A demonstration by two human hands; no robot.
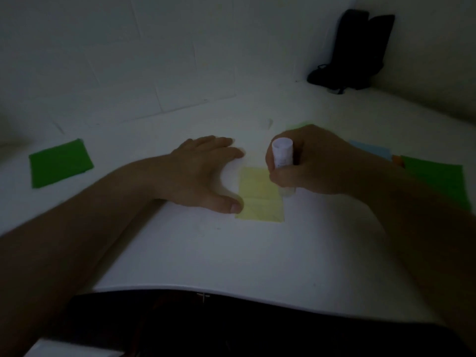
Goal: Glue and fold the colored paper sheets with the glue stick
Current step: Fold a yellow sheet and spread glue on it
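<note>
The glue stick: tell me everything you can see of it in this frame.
The glue stick is a white plastic tube with faint, unreadable print on its side. It stands almost upright, flat rounded end up, lower end down on the right edge of the yellow paper. The right hand grips it around the middle, fingers curled over its lower half, so the tip is mostly hidden. No cap is visible on it.

Bare white table (231, 253) lies open on the near side of the 2 hands, while a green sheet (60, 163) flanks the left hand (203, 173), stacked papers (435, 176) crowd the right hand (316, 163), and a dark object (355, 47) blocks the far corner.
</note>
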